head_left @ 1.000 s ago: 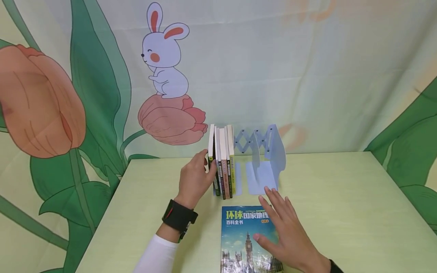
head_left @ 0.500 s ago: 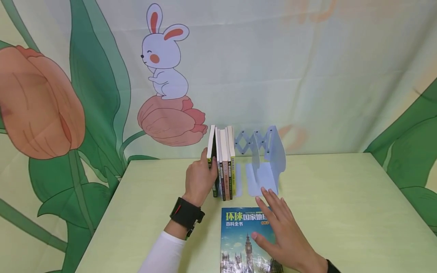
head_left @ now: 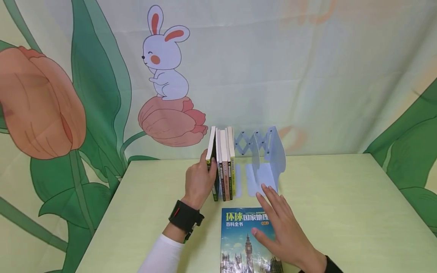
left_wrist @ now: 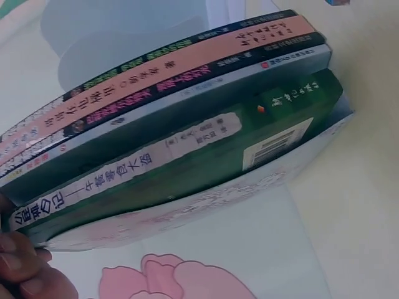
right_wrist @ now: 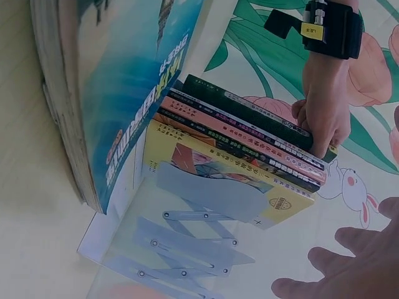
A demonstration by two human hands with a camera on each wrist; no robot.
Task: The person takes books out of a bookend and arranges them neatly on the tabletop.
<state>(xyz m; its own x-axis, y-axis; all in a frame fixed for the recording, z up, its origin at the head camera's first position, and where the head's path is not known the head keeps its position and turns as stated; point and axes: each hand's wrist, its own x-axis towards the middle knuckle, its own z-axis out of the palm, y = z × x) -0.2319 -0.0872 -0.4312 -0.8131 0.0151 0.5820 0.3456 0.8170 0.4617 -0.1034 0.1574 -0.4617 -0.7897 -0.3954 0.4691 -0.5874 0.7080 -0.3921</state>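
Observation:
My left hand (head_left: 199, 180) grips a green-spined book (left_wrist: 187, 165) at the left end of an upright row, thumb on its near side and fingers around the outer side. This book leans slightly left, with a narrow gap between it and the neighbouring books (head_left: 225, 167). The row stands in a light-blue expandable book stand (head_left: 271, 168), whose right part has a divider and no books. My right hand (head_left: 286, 231) hovers with spread fingers over the right side of a large blue-covered book (head_left: 235, 239) with a clock tower on it.
A pale yellow-green table (head_left: 341, 204) carries everything. Behind it hangs a curtain (head_left: 341, 94) printed with a rabbit and tulips. In the right wrist view, the large blue book (right_wrist: 131, 75) appears thick, lying in front of the stand.
My left hand has shifted slightly right and towards me on the green-spined book, and the book's top now leans further left from its neighbours. The right hand stays nearly still.

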